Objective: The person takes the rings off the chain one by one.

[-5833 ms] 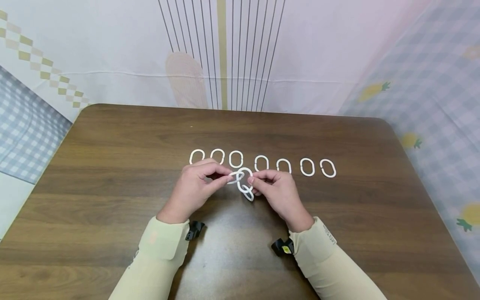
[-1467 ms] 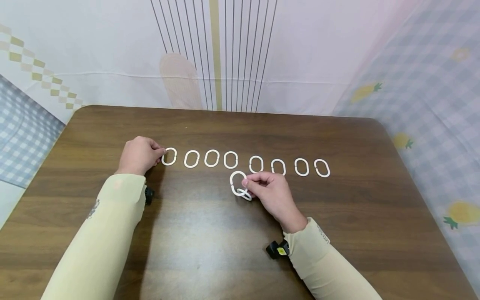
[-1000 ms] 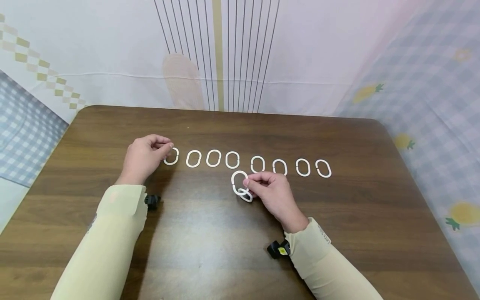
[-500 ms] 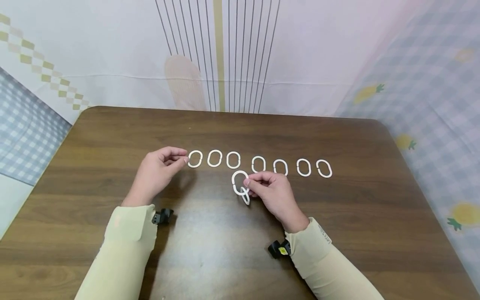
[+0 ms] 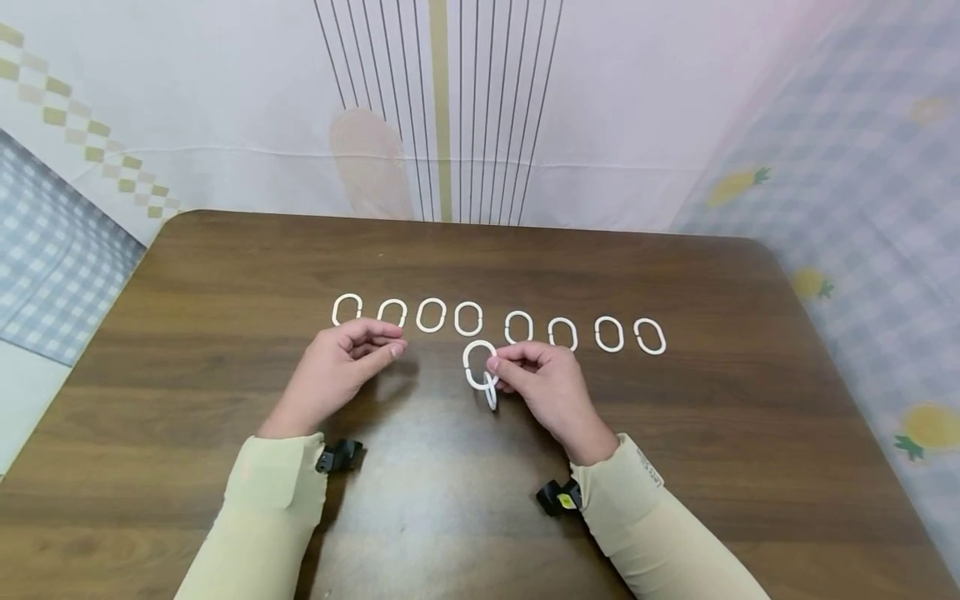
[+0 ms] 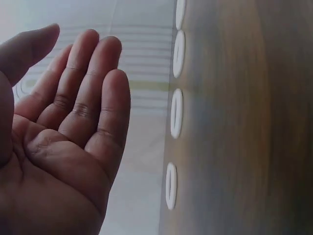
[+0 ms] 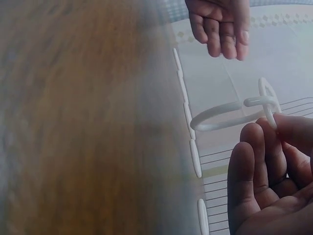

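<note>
In the head view my right hand (image 5: 543, 383) pinches a white oval curtain ring (image 5: 467, 367) between thumb and fingers, above the table. A second white ring (image 5: 491, 396) is linked through it and hangs below. The right wrist view shows the narrow gap in the larger-looking ring (image 7: 215, 117) and the linked ring (image 7: 264, 90) close to the fingertips. My left hand (image 5: 337, 371) holds nothing; its fingers are relaxed, palm showing in the left wrist view. It hovers in front of the left end of the ring row, its fingertips overlapping the second ring (image 5: 392, 302) in the head view.
Several matching rings lie apart in a row across the brown wooden table (image 5: 675, 467), from the leftmost ring (image 5: 335, 310) to the rightmost ring (image 5: 663, 337). A printed cloth (image 5: 600, 100) hangs behind the table's far edge.
Earlier both hands held three linked rings; my left hand then set one at the row's left end, released it and came back right and nearer. The right hand has kept its two rings.
</note>
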A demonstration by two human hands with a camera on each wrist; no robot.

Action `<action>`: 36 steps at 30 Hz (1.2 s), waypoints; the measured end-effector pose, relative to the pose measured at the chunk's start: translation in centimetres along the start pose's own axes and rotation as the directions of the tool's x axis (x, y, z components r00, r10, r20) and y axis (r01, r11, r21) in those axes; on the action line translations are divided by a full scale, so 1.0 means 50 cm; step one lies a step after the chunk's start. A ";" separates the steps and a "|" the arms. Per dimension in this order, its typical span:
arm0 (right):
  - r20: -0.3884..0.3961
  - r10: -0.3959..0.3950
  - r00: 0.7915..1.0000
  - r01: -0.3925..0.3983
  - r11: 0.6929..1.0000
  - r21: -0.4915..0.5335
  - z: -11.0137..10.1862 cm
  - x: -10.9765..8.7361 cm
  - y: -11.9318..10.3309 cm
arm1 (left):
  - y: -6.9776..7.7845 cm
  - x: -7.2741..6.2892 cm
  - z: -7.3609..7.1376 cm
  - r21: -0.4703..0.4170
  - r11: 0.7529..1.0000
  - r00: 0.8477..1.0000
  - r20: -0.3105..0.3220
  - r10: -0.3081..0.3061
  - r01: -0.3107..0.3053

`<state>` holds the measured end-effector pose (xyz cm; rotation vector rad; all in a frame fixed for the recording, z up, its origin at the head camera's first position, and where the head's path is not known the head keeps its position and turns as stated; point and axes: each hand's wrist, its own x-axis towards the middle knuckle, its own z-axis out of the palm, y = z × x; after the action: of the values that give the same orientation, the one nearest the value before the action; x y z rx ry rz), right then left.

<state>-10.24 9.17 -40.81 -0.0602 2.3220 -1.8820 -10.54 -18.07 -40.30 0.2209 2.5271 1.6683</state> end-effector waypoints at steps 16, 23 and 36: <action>0.005 -0.048 0.999 0.048 0.999 -0.018 0.008 -0.006 -0.008 | 0.009 -0.005 0.057 -0.142 0.987 0.994 0.066 0.085 -0.075; 0.019 -0.073 0.997 0.073 0.997 -0.008 0.010 -0.009 -0.013 | 0.015 -0.008 0.080 -0.160 0.986 0.988 0.134 0.074 -0.052; 0.078 -0.159 0.984 0.149 0.982 0.118 0.016 -0.019 -0.018 | 0.027 -0.013 0.112 -0.135 0.985 0.969 0.206 0.134 -0.108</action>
<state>-9.25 8.31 -39.98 -0.3110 2.2080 -2.0339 -8.87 -12.61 -41.25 0.5240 2.2865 1.7310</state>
